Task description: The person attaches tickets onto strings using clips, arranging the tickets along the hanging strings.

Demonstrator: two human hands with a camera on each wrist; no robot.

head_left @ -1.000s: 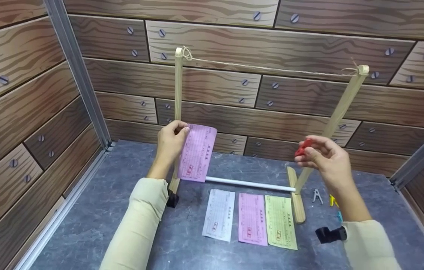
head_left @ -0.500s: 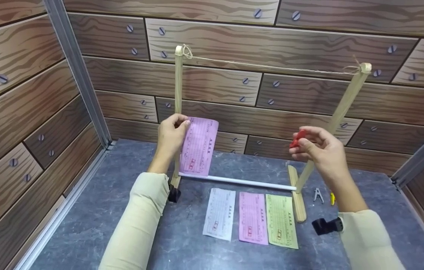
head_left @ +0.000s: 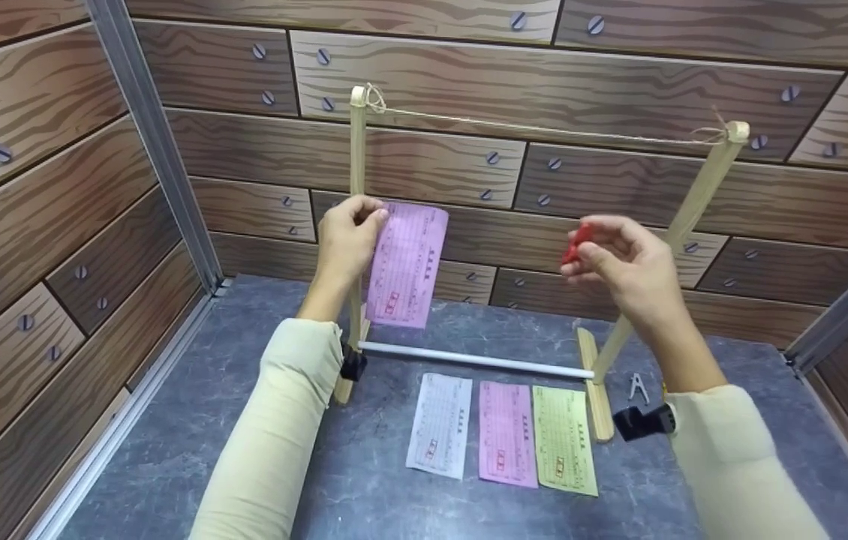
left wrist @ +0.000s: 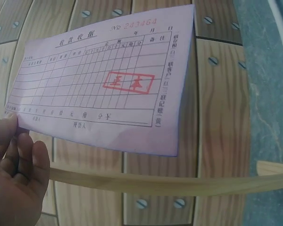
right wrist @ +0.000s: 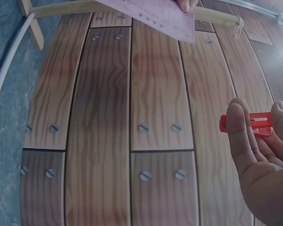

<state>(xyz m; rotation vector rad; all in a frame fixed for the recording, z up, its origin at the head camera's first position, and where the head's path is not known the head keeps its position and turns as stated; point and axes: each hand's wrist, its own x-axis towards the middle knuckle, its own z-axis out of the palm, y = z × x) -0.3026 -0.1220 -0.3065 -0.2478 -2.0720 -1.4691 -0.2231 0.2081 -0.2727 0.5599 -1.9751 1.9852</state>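
Observation:
My left hand [head_left: 349, 236] pinches a pink receipt slip [head_left: 407, 266] by its upper left corner, and the slip hangs in front of the left post [head_left: 357, 150] of a wooden frame. In the left wrist view the printed table and red stamp on the receipt slip [left wrist: 99, 84] show clearly. My right hand [head_left: 630, 270] holds a red clothespin [head_left: 578, 244] between thumb and fingers, beside the right post [head_left: 702, 191]. The red clothespin [right wrist: 254, 121] lies crosswise in the right wrist view. Above both hands a thin string [head_left: 544, 129] runs between the post tops.
A white slip [head_left: 440, 425], a pink slip [head_left: 507, 433] and a green slip [head_left: 565, 441] lie on the grey table [head_left: 169, 442]. Behind them a white rod [head_left: 476, 359] joins the frame's feet. A grey clothespin [head_left: 639, 389] lies at the right, with something yellow partly hidden by the right arm.
Both hands have risen toward the string, the left with the pink slip and the right with the red clothespin. The right hand has also moved left.

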